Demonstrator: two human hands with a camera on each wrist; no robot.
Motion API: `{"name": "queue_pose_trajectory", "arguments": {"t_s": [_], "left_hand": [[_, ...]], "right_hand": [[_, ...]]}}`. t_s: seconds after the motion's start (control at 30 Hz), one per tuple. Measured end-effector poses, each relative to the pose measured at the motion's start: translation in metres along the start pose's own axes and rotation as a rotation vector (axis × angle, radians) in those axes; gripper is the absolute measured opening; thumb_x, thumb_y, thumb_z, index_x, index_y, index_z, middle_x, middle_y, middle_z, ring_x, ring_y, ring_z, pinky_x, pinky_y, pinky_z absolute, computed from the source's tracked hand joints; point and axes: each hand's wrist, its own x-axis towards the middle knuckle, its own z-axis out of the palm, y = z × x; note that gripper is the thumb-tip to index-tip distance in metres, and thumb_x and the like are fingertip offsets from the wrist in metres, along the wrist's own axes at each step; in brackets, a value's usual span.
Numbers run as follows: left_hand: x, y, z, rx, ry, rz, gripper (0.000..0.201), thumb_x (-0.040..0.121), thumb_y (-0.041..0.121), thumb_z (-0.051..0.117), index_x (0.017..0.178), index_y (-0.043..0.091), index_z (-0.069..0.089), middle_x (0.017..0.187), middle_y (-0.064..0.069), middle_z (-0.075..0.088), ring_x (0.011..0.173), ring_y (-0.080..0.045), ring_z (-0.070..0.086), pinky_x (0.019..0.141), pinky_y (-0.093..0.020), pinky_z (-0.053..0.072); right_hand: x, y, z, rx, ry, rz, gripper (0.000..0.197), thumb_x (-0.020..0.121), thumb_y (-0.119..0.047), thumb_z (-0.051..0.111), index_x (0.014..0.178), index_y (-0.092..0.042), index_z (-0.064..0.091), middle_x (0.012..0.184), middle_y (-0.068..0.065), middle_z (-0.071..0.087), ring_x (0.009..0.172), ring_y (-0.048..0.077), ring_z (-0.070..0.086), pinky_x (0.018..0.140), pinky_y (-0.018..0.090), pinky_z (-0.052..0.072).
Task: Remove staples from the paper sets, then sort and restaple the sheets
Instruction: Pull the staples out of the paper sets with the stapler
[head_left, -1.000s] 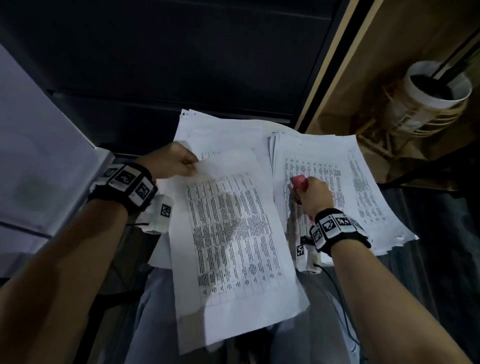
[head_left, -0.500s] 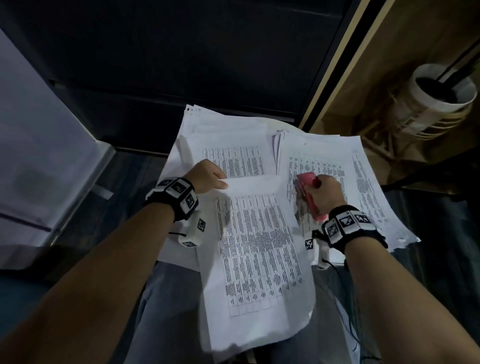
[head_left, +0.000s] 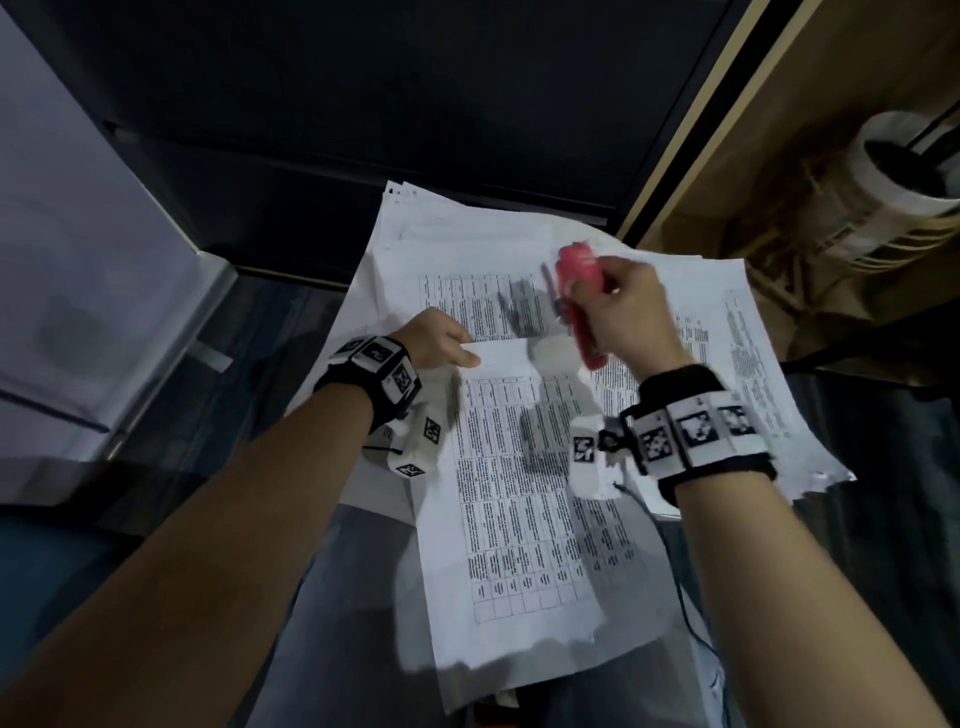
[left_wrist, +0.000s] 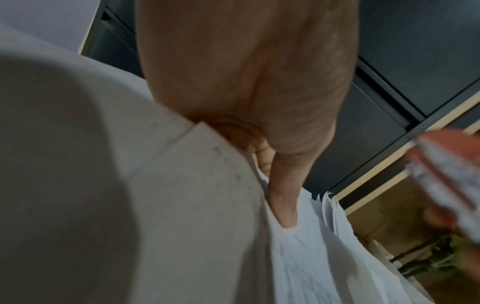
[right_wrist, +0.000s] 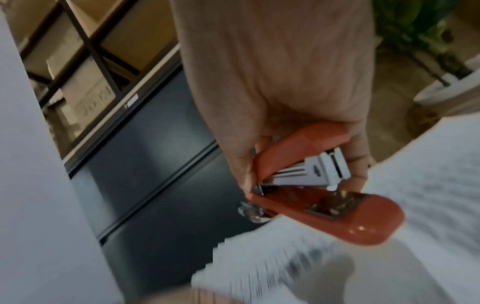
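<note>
A printed paper set (head_left: 519, 493) with tables lies over my lap, on top of more spread sheets (head_left: 467, 249). My left hand (head_left: 441, 348) pinches its top left corner; in the left wrist view the thumb (left_wrist: 283, 205) presses on the white sheets (left_wrist: 324, 257). My right hand (head_left: 623, 312) grips a red stapler (head_left: 576, 291) raised above the sheets, near the top edge of the set. In the right wrist view the stapler (right_wrist: 324, 185) is held with its mouth agape and the metal magazine showing. A second pile (head_left: 737, 374) lies under the right wrist.
A dark cabinet front (head_left: 415, 104) stands right behind the papers. A pale panel (head_left: 78, 234) is at the left. At the right are a wooden floor and a white pot (head_left: 904, 171). A thin cable (head_left: 675, 571) hangs from the right wrist.
My right hand lifted the stapler off the right pile and carried it up and left toward the set's top edge. The left hand kept its pinch on the corner.
</note>
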Motion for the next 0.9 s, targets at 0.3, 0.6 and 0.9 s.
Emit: {"name": "queue_pose_trajectory", "arguments": {"t_s": [0.3, 0.6, 0.9], "left_hand": [[0.001, -0.006, 0.001, -0.059, 0.002, 0.013, 0.028, 0.080, -0.008, 0.061, 0.106, -0.018, 0.062, 0.097, -0.018, 0.064, 0.081, -0.024, 0.059, 0.074, -0.028, 0.047], [0.003, -0.008, 0.007, -0.224, 0.043, -0.047, 0.032, 0.079, -0.005, 0.067, 0.109, -0.015, 0.062, 0.108, -0.024, 0.066, 0.087, -0.025, 0.063, 0.084, -0.026, 0.051], [0.003, -0.003, 0.009, -0.153, 0.071, -0.084, 0.036, 0.082, 0.000, 0.068, 0.115, -0.012, 0.061, 0.117, -0.022, 0.063, 0.104, -0.029, 0.061, 0.086, -0.025, 0.046]], "right_hand": [[-0.026, 0.059, 0.069, -0.363, -0.136, 0.118, 0.021, 0.092, -0.023, 0.060, 0.097, -0.004, 0.068, 0.087, 0.013, 0.070, 0.076, 0.033, 0.068, 0.072, 0.047, 0.057], [-0.023, 0.063, 0.082, -0.441, -0.119, 0.168, 0.019, 0.092, -0.019, 0.059, 0.096, -0.003, 0.069, 0.095, 0.016, 0.068, 0.081, 0.032, 0.066, 0.075, 0.038, 0.056], [-0.023, 0.061, 0.100, -0.449, -0.036, 0.245, 0.026, 0.092, -0.023, 0.060, 0.106, -0.003, 0.066, 0.106, 0.015, 0.064, 0.096, 0.034, 0.062, 0.080, 0.038, 0.054]]}}
